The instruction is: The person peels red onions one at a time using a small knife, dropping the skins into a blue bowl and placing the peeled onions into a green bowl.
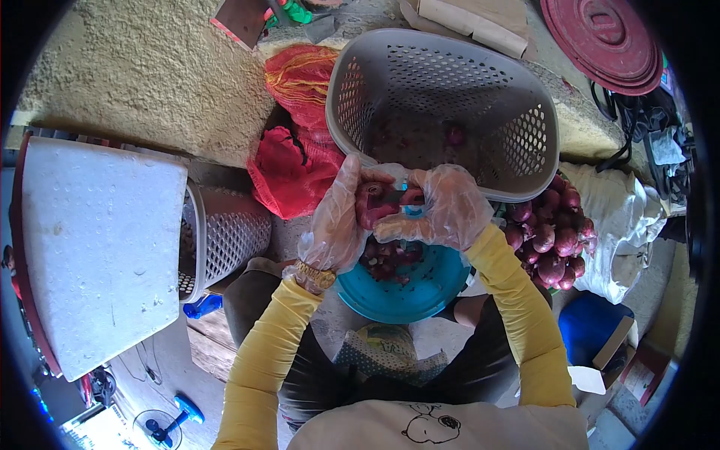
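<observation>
My left hand (336,219), in a clear plastic glove, is closed around a red onion (371,206). In my right hand (451,206), gloved the same way, is a small knife (409,197), its dark blade against the onion. The fingers cover much of the knife. Beneath both hands stands a teal basin (420,304) with onion pieces and peelings (390,262) inside. Just beyond my hands is a large grey perforated basket (442,52), with a single onion (455,135) and loose skins at its bottom.
Many red onions (551,240) are heaped at the right beside a white sack (607,217). Red mesh bags (289,169) lie left of the basket. A white foam board (105,240) and another perforated basket (236,232) stand at the left. A blue container (589,326) is lower right.
</observation>
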Action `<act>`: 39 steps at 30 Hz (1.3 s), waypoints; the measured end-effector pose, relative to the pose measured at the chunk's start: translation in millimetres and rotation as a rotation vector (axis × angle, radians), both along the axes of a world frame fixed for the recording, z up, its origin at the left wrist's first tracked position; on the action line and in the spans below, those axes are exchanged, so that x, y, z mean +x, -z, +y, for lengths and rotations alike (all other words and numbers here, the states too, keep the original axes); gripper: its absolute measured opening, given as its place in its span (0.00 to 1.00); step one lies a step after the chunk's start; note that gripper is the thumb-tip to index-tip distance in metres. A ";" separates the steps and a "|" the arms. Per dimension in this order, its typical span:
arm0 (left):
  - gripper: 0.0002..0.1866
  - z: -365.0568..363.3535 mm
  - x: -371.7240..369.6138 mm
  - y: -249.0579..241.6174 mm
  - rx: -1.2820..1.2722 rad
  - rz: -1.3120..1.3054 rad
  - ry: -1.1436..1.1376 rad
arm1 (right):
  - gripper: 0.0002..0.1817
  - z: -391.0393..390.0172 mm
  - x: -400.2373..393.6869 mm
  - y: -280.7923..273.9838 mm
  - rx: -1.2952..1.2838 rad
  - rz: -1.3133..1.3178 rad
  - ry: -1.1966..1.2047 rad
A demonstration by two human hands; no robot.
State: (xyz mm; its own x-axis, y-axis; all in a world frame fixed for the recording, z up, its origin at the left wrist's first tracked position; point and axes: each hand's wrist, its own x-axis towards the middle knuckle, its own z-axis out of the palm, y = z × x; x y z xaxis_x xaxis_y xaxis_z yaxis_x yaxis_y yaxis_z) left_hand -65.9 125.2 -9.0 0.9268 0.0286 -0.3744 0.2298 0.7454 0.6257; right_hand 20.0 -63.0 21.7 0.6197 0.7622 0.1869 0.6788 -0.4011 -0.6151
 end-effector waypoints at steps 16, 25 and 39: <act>0.30 5.0 -2.1 -1.9 -0.029 -0.029 0.046 | 0.30 2.6 0.9 4.0 -0.018 0.189 -0.058; 0.32 2.5 1.2 -9.0 0.036 0.052 -0.102 | 0.28 0.1 -8.5 23.8 -0.071 0.041 -0.240; 0.31 -2.9 -1.4 -7.7 -0.181 0.070 -0.041 | 0.40 -1.8 -2.6 12.5 -0.045 -0.059 0.061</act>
